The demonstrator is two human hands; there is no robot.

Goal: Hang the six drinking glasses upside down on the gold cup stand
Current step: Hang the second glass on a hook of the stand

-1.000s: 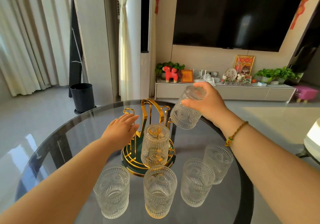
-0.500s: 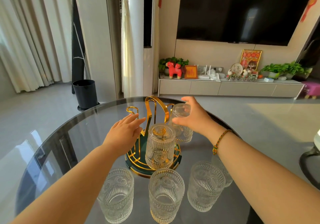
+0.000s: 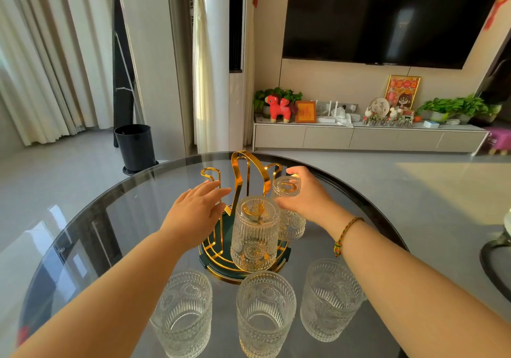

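Head view: the gold wire cup stand (image 3: 243, 180) sits on the far middle of the round glass counter (image 3: 110, 219). The right hand (image 3: 307, 197) grips an inverted embossed clear glass (image 3: 289, 208) on the stand's right peg. The left hand (image 3: 197, 213) rests open against the stand's left side. A second inverted glass (image 3: 254, 236) hangs nearest. Three upright glasses (image 3: 265, 313) stand near.
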